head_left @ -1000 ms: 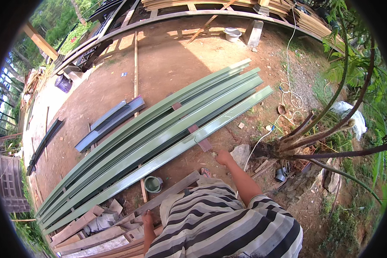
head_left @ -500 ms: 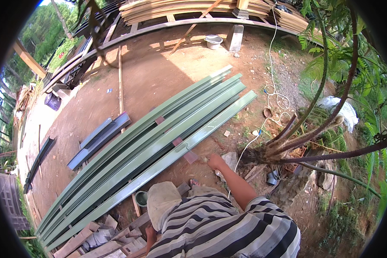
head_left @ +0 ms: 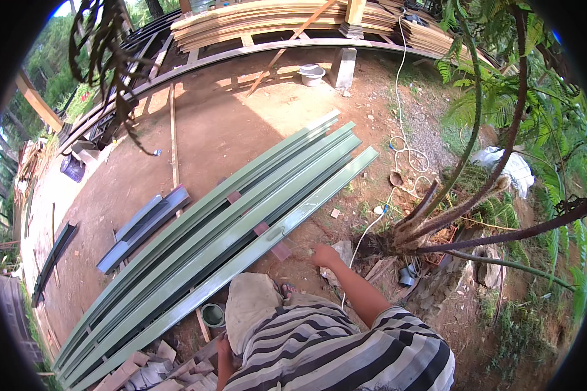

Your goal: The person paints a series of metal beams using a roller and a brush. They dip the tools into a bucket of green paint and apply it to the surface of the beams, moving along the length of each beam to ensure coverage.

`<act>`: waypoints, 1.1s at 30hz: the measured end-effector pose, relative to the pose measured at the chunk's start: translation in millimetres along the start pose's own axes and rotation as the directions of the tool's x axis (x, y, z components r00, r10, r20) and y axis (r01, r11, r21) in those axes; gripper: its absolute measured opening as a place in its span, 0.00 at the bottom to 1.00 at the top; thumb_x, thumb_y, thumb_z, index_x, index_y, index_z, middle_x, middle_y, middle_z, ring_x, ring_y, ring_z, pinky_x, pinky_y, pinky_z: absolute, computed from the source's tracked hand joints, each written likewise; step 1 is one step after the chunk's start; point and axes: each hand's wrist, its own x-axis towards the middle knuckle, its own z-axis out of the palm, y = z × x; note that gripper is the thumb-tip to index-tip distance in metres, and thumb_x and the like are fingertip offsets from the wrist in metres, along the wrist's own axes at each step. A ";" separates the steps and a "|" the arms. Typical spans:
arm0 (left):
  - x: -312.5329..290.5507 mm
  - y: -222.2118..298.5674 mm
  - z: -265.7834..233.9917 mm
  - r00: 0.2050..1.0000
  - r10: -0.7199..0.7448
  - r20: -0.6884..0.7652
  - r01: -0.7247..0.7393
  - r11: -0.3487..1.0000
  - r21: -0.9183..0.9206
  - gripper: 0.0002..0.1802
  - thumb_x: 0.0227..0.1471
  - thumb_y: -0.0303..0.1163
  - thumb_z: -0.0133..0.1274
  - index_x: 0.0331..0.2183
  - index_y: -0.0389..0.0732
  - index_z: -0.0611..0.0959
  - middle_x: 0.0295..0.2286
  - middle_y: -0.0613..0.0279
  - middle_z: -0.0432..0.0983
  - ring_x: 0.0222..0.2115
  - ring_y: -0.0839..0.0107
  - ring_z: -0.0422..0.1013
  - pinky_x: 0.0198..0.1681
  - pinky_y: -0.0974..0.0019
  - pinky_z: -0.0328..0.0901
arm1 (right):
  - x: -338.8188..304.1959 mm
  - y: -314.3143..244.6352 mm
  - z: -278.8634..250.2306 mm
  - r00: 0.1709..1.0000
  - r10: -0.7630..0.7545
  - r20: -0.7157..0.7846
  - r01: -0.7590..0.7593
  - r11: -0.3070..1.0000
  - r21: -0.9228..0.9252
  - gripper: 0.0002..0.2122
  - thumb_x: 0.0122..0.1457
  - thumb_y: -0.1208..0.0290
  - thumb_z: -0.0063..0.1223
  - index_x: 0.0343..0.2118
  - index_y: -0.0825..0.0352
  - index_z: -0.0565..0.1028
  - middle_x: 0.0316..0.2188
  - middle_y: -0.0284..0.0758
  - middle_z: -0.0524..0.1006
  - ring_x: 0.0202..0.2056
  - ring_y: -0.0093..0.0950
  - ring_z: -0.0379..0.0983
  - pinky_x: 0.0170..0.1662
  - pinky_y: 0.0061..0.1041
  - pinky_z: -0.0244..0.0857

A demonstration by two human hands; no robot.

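Observation:
Long green metal beams (head_left: 287,229) lie side by side in front of me, running from lower left to upper right. The nearest one has a shiny upper face. My right hand (head_left: 321,255) is just off its near side, with fingers closed; what they hold, if anything, is too small to make out. Beside my left thigh hangs my left hand (head_left: 223,344), its fingers mostly hidden. Close to it on the ground stands a round container (head_left: 212,315) with green inside. A reddish block (head_left: 281,251) sticks out from under the nearest beam.
Two short grey-blue metal pieces (head_left: 140,225) lie left of the beams. Broken wood and rubble (head_left: 140,371) cover the ground at lower left. Thick fern stems (head_left: 463,244) reach across from the right, near a white hose (head_left: 370,227). A pale bucket (head_left: 311,74) stands by a concrete post (head_left: 342,68).
The view has shifted slightly, moving the far scene down and left in the picture. My right hand stays near the nearest beam, and the left hand now shows more beside my thigh.

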 end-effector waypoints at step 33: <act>-15.9 -32.3 62.1 0.729 -0.683 0.044 0.615 0.625 -0.482 0.23 0.57 0.38 0.49 0.48 0.30 0.77 0.29 0.53 0.80 0.26 0.68 0.75 0.29 0.66 0.69 | 124.3 -70.8 -21.8 0.914 0.188 0.359 -0.182 0.982 -0.050 0.23 0.58 0.69 0.51 0.57 0.67 0.70 0.20 0.37 0.78 0.10 0.22 0.65 0.14 0.24 0.59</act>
